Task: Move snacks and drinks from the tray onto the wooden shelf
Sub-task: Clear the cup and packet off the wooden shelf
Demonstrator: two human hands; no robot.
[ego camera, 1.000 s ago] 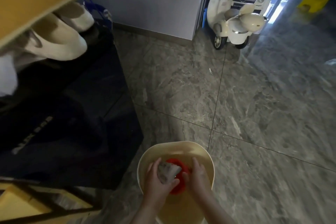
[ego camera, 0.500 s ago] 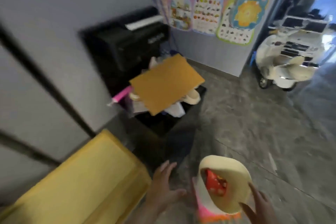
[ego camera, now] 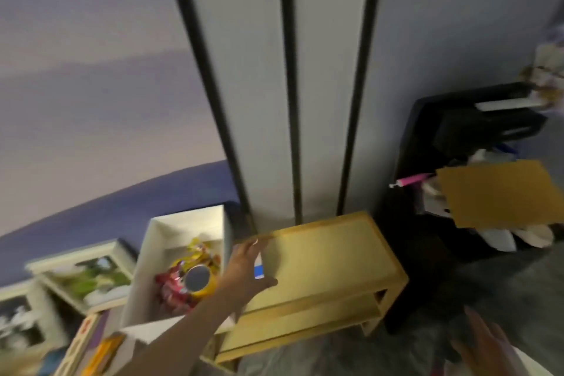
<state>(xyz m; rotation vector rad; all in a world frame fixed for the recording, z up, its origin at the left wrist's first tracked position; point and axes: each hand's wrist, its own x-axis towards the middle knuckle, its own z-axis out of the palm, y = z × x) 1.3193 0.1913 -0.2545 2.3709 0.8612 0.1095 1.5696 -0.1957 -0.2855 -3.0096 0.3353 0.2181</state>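
Here, the view is motion-blurred.
Left hand: the left hand reaches to the 12 o'clock edge of the low yellow wooden shelf, fingers curled around a small white-and-blue packet held over the shelf's top at its 9 o'clock end.
Right hand: the right hand, at 5 o'clock in view, is spread open, blurred, touching nothing visible.
Tray: the white rectangular tray sits just beside the shelf at 9 o'clock.
Tray contents: a red crinkled snack bag, a yellow can and yellow-wrapped snacks.
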